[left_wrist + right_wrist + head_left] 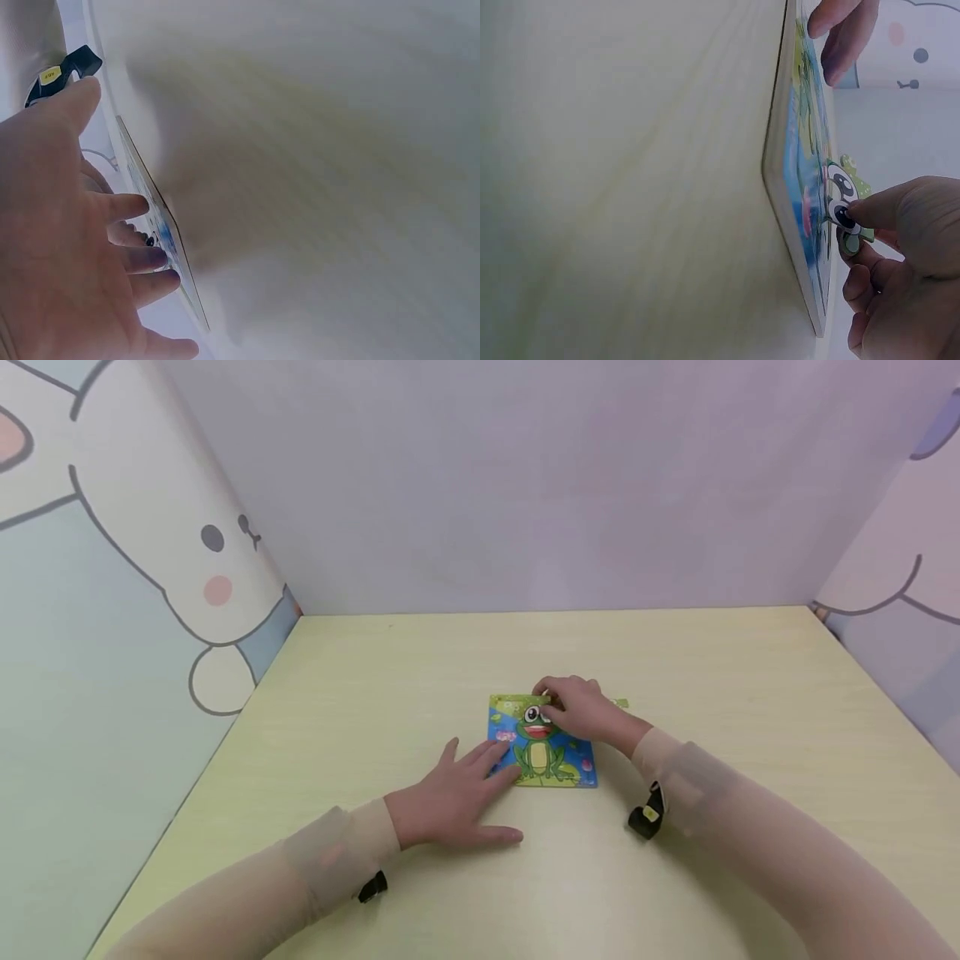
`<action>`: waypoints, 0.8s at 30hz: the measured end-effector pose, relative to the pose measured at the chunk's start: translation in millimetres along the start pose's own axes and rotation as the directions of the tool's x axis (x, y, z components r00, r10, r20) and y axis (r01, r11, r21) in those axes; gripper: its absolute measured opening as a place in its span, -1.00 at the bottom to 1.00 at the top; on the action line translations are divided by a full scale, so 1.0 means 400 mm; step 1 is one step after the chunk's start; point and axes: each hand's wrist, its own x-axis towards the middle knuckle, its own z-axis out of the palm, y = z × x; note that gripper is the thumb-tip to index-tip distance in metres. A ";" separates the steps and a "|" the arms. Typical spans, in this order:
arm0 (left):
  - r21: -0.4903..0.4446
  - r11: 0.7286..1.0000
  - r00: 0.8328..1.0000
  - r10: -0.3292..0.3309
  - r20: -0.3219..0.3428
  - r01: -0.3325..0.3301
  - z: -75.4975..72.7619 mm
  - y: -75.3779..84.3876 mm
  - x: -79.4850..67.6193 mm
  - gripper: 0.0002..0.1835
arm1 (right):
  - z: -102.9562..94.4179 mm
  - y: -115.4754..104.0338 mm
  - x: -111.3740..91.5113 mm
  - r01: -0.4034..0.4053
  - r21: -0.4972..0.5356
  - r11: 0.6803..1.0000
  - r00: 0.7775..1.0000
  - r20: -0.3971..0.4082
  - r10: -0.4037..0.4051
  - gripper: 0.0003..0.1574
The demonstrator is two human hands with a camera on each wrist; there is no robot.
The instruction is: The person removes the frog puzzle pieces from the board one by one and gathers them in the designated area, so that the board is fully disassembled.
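Observation:
A square frog puzzle board (581, 774) lies flat on the table, showing a green frog on a blue and green ground. Over its upper part, my right hand (587, 706) pinches a puzzle piece with the frog's big eyes (842, 187) between thumb and fingers. In the right wrist view that piece is tilted up at the board's face. My left hand (453, 797) is spread, its fingertips on the board's left edge and its thumb out over the table. The left wrist view shows the left palm (60, 247) beside the board's thin edge.
A small yellow-green bit (620, 702) shows just beyond the right hand. The pale wooden table (375, 693) meets a plain lilac back wall (525, 485). Side walls with cartoon animals (150, 610) stand left and right. Each wrist wears a black camera mount (647, 814).

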 end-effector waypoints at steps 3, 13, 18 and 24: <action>0.012 1.000 1.000 0.005 0.009 -0.005 -0.008 0.012 0.014 -0.10 | -0.006 -0.005 0.000 -0.001 0.006 1.000 1.000 0.012 0.001 -0.67; 0.059 0.998 0.997 -0.025 0.066 0.022 -0.024 0.027 0.051 -0.09 | -0.014 -0.017 0.005 0.019 0.008 1.000 1.000 0.023 -0.019 -0.70; 0.050 0.998 0.997 -0.030 0.075 0.026 -0.025 0.024 0.057 -0.10 | -0.014 -0.020 0.004 0.026 0.015 1.000 1.000 0.005 -0.026 -0.74; 0.055 0.998 0.998 -0.024 0.062 0.021 -0.028 0.025 0.061 -0.08 | -0.017 -0.025 0.001 0.043 0.011 0.999 0.999 -0.031 -0.043 -0.75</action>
